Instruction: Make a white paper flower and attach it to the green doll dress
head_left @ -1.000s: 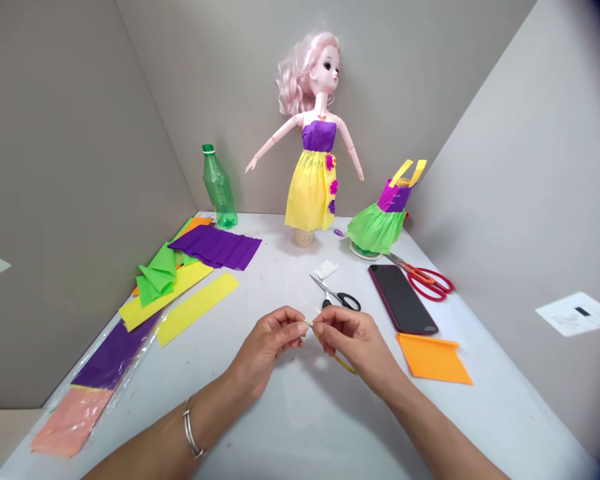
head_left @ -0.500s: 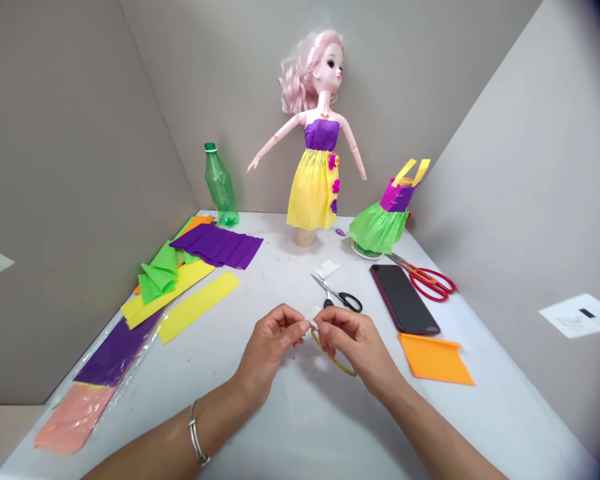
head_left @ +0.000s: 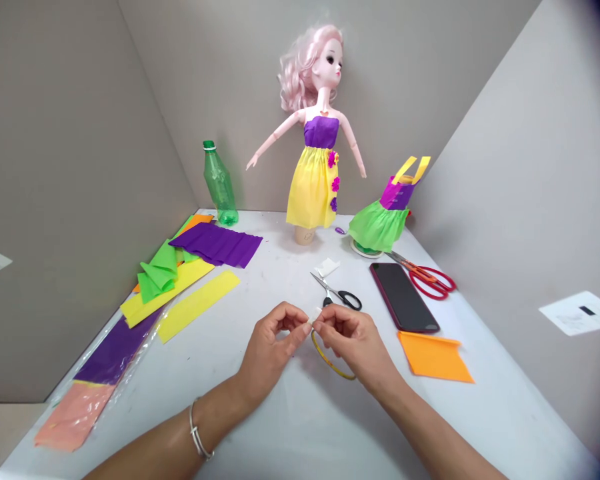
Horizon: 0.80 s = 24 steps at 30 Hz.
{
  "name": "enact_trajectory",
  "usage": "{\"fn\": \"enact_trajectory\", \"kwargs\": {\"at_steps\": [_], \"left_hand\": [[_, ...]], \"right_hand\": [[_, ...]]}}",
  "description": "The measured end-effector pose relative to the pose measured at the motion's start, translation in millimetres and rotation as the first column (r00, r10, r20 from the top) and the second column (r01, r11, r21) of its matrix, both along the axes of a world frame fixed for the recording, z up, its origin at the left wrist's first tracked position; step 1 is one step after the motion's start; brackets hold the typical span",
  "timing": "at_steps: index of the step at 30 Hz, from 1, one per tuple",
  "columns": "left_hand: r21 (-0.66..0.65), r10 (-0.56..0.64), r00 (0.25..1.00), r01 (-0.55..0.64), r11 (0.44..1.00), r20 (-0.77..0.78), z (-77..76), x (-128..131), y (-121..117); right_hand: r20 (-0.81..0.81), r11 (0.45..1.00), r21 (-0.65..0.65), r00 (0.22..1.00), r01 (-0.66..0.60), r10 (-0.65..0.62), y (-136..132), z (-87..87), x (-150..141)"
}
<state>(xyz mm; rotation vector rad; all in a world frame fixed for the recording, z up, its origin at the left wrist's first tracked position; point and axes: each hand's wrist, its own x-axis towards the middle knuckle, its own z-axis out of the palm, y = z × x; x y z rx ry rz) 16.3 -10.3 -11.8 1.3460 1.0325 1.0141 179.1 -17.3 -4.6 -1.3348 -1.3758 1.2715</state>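
Note:
At the near middle of the table, my left hand and my right hand meet fingertip to fingertip. A small white strip is pinched between them; its exact kind is hard to make out. From my right fingers a thin curved yellow band hangs down in a loop, partly hidden by that hand. Both hands are closed in a pinch. Small black-handled scissors lie just beyond my fingertips, blades pointing away to the left. Behind them rests a little white piece.
A doll in a yellow skirt stands at the back, between a green bottle and a small green-skirted dress. Coloured crepe paper lies left. Right are a phone, red-handled scissors and orange paper.
My fingertips have shifted slightly on the white strip, and more of it shows between them. The yellow band hangs a little lower and more openly. Everything else stays put.

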Motion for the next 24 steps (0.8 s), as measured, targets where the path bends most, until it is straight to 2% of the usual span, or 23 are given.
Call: {"fn": "enact_trajectory", "kwargs": {"at_steps": [6, 14, 24], "left_hand": [[-0.017, -0.019, 1.0, 0.019, 1.0, -0.014, 2.0, -2.9, 2.0], [-0.152, 0.003, 0.992, 0.017, 0.988, 0.127, 4.8, -3.7, 4.1], [-0.13, 0.018, 0.997, -0.008, 0.991, 0.074, 5.4, -4.9, 4.9]], "right_hand": [[0.001, 0.999, 0.021, 0.999, -0.047, 0.047, 0.2, -0.2, 1.8], [-0.008, 0.982, 0.023, 0.982, -0.187, 0.188, -0.5, 0.7, 2.5], [-0.024, 0.993, -0.012, 0.992, -0.121, 0.121, -0.9, 0.3, 1.7]]}}
